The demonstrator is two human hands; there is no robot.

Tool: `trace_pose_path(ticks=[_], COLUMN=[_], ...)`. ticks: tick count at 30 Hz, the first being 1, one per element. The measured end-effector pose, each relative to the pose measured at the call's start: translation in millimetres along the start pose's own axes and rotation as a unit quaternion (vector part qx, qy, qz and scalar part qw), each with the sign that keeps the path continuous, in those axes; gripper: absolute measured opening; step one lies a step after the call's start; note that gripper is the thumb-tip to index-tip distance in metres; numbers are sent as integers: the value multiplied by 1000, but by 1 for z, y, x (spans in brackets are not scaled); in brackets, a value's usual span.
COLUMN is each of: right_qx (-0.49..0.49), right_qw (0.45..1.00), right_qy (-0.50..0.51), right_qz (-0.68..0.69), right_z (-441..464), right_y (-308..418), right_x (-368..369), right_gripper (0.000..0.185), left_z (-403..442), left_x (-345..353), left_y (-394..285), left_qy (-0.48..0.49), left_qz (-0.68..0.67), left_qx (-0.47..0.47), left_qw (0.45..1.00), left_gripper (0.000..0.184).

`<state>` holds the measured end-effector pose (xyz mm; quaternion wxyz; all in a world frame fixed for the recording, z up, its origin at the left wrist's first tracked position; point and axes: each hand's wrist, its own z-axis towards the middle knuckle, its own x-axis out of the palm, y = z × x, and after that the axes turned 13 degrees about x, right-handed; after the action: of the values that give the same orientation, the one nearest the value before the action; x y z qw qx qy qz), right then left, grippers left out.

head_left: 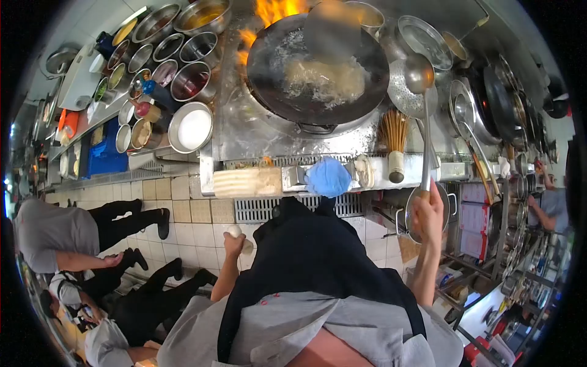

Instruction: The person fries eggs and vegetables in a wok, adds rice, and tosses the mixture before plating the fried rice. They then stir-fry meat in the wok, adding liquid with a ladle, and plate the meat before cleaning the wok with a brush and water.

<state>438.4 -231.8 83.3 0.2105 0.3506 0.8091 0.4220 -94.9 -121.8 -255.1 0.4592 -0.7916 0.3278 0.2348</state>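
Observation:
My right hand (427,214) is closed around the handle of a long metal ladle (427,140). The ladle's bowl is up to the right of the wok, above a perforated skimmer (400,92). Low on the left, away from the stove, my left hand (233,244) is closed on a small white rounded thing (235,230) whose kind I cannot make out. In front of me a large black wok (269,92) holds bubbling liquid with a pale mass (327,79) in it. A blurred grey patch hides the wok's far part.
Flames (278,9) rise behind the wok. A bamboo brush (394,137), a blue cloth (328,176) and a folded pale cloth (247,182) lie along the stove's front. A bowl of white contents (191,127) stands left, among several metal containers. Other people (58,235) are behind at left.

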Motion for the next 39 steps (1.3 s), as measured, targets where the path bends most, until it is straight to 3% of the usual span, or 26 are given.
trace_pose_path(ticks=[2,6,7,9,10,14,17,18,19,20,21,24,26,27,28,29,31,33,35,37,38,39], right_qx=[-46,-14,-111,-302,-202,-35,-43,-58,-44,40,119,-22,-89,-177,-195,-284,-351,-278,-385,-279,-278,-356], right_qw=[993,971,909,678,729,767,809,844,970,994,990,996,996,978,953,915,789,650,688,796,796,752], right_qy=[-49,-98,-158,-254,-248,-124,-115,-151,-78,-52,-48,-51,1,45,76,74,99,42,64,125,116,130], right_qz=[-97,-218,-370,-620,-605,-629,-575,-510,-224,-85,62,67,5,-104,-220,-276,-494,-706,-612,-522,-525,-540], right_z=[40,95,106,135,122,107,147,157,176,143,109,47,51,81,100,115,159,180,264,331,317,298], right_y=[-22,-61,-78,-104,-78,-16,-47,-61,-88,-60,-29,6,37,45,67,78,102,115,123,133,126,107], right_x=[-10,-43,-59,-84,-61,29,21,9,-12,-6,2,22,28,16,24,49,104,201,252,283,284,276], right_gripper=[69,63,61,59,62,76,77,74,73,67,62,61,62,62,62,60,53,46,44,48,47,47], left_z=[-9,-21,-26,-38,-47,-70,-80,-80,-86,-93,-99,-107,-109,-113,-119,-126,-139,-164,-187,-211,-222,-228], left_x=[-8,-9,-11,-12,-14,-4,10,15,13,9,6,18,31,32,30,28,28,23,19,29,39,50], left_y=[-9,-9,-9,-13,-13,-15,-9,-3,-13,-34,-44,-33,-10,-11,-15,-17,-13,-19,-24,-18,-8,3], left_qy=[-6,-24,-32,-36,-38,-12,-17,-12,-7,-6,-6,-27,-54,-58,-75,-95,-145,-194,-219,-229,-237,-246], left_qz=[10,20,22,13,11,50,23,26,29,29,30,27,19,17,-8,-32,-57,-81,-99,-99,-89,-82], left_qx=[-4,-51,-62,-57,-57,-81,-83,-88,-89,-92,-97,-102,-85,-109,-119,-132,-148,-170,-195,-230,-235,-235], left_qw=[1000,998,997,998,998,995,996,996,996,995,995,994,995,992,990,986,977,963,951,941,939,937], left_gripper=[61,61,61,60,60,59,60,61,61,61,61,62,65,66,66,66,66,65,62,63,63,64])
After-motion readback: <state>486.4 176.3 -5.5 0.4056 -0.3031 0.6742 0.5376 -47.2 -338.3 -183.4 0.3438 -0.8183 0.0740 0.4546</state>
